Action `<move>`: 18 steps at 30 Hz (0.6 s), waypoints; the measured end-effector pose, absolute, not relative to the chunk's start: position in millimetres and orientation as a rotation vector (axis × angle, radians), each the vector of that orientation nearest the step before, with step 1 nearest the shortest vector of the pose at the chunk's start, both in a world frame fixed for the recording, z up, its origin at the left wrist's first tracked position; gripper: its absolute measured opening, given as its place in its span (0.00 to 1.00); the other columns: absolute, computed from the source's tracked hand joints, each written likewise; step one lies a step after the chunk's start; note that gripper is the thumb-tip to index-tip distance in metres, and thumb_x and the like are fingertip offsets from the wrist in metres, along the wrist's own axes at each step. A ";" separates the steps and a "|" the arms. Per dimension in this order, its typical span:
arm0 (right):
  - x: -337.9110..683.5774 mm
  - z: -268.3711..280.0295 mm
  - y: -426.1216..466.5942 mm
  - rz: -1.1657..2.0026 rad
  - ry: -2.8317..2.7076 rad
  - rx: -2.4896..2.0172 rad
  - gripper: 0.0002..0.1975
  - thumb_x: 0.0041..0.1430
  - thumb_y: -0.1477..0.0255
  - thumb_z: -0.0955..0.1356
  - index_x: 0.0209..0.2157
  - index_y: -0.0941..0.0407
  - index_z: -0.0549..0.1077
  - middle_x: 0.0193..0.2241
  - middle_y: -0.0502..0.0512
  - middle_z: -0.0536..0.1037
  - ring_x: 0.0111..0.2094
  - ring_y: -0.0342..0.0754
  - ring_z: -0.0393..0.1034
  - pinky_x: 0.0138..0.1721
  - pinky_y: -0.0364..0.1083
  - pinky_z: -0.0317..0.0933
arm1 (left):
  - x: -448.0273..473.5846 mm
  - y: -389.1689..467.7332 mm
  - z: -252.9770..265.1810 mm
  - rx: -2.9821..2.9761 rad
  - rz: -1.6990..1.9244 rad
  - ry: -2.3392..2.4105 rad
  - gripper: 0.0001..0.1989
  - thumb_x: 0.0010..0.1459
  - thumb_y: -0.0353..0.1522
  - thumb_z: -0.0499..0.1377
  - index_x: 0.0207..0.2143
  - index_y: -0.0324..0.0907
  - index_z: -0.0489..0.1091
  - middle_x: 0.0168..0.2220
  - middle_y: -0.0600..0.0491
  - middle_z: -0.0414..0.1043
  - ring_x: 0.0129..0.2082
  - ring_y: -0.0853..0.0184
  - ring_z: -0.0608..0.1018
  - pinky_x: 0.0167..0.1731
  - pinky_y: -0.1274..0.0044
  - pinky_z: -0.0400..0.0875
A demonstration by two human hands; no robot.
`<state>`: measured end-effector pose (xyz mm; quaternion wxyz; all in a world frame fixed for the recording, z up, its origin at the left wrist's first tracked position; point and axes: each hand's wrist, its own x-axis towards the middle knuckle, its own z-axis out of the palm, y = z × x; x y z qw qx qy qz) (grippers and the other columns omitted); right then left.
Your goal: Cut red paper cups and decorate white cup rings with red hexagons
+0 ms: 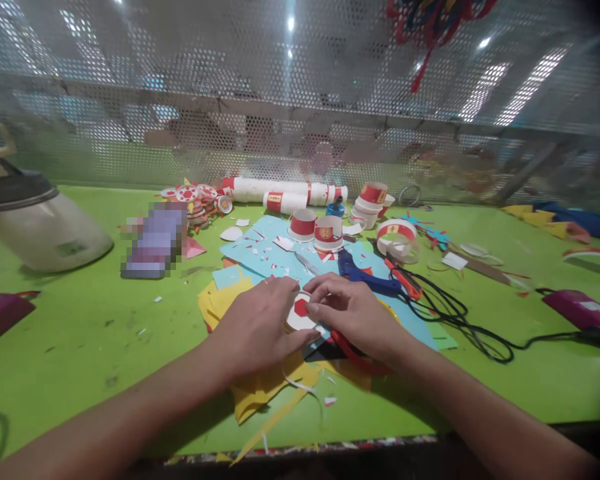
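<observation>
A round white paper disc [294, 321] with a red paper hexagon [301, 307] on its face is between my two hands. My left hand [260, 323] curves round its left side, thumb along the lower edge. The fingers of my right hand [353, 312] are bent together, with the thumb and fingertips at the right edge of the hexagon. Beneath my right hand show red curved handles [355, 353], partly hidden. Light blue paper sheets [255, 250] and yellow paper pieces [265, 390] lie under and around both hands.
A blue glue gun [367, 275] with a black cord [455, 313] lies beyond my right hand. Red-and-white paper cups [329, 233] and a long cup tube [275, 190] stand behind. A phone [155, 240] and a large pale container [45, 230] are left. A perforated screen [260, 100] rises behind.
</observation>
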<state>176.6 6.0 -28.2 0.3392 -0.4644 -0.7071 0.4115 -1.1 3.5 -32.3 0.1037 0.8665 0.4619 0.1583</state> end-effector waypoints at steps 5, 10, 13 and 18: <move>176.9 -29.6 5.1 0.989 -1.921 -1.221 0.07 0.56 0.77 0.67 0.24 0.57 0.71 0.36 0.55 0.72 0.38 0.47 0.68 0.39 0.47 0.62 | -2.1 4.0 -35.1 2.591 0.454 1.345 0.18 0.57 0.45 0.55 0.41 0.40 0.62 0.38 0.47 0.70 0.37 0.59 0.72 0.34 0.70 0.66; 177.7 -29.8 3.9 0.858 -2.021 -1.231 0.07 0.58 0.77 0.66 0.26 0.57 0.71 0.35 0.55 0.73 0.36 0.46 0.68 0.39 0.47 0.61 | -3.9 5.3 -40.3 2.616 0.478 1.339 0.18 0.58 0.45 0.54 0.41 0.41 0.61 0.38 0.47 0.69 0.38 0.59 0.72 0.34 0.70 0.65; 179.5 -28.1 4.7 0.754 -2.029 -1.199 0.06 0.58 0.78 0.65 0.27 0.58 0.71 0.35 0.55 0.73 0.38 0.47 0.67 0.41 0.47 0.61 | -3.6 5.6 -40.9 2.573 0.501 1.344 0.19 0.57 0.46 0.55 0.43 0.41 0.61 0.39 0.47 0.70 0.38 0.59 0.72 0.34 0.70 0.65; 183.8 -23.0 7.2 0.730 -1.980 -1.155 0.06 0.58 0.78 0.64 0.29 0.58 0.71 0.35 0.55 0.73 0.36 0.46 0.67 0.38 0.46 0.61 | -2.1 5.0 -39.6 2.503 0.539 1.375 0.22 0.55 0.48 0.57 0.43 0.40 0.62 0.40 0.46 0.70 0.36 0.59 0.72 0.32 0.70 0.65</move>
